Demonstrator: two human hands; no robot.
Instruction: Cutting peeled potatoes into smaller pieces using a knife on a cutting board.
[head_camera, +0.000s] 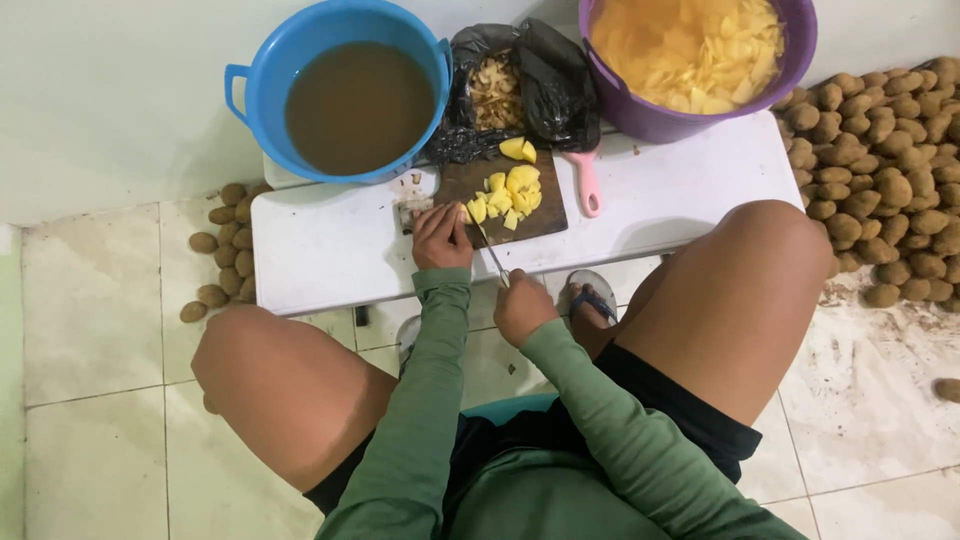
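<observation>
While we sit low over the small white desk (330, 250), our left hand (441, 238) rests at the near left edge of the dark cutting board (470, 182), fingers curled and pressing down on a yellow potato piece (473, 211) that lies there. Our right hand (522, 305) is nearer to us, closed around the handle of a knife (491, 252), and the thin blade runs from this hand up to the potato piece just beside the left fingers. The two hands are apart, with the knife between them. On the board, to the right of the left hand, lies a heap of cut yellow chunks (512, 190), and two more chunks (518, 149) sit at the far edge. The board has a pink handle (588, 185) that points toward us on the right side. Far left on the desk stands a blue tub (262, 62) filled with brown water. Between the tubs, a black plastic bag (545, 85) lies open with peels inside. Far right stands a purple tub (650, 118) full of pale yellow slices in water. On the tiled floor at the right we see a large pile of unpeeled brown potatoes (890, 160), and a smaller group of potatoes (222, 250) lies on the floor at the left of the desk.
</observation>
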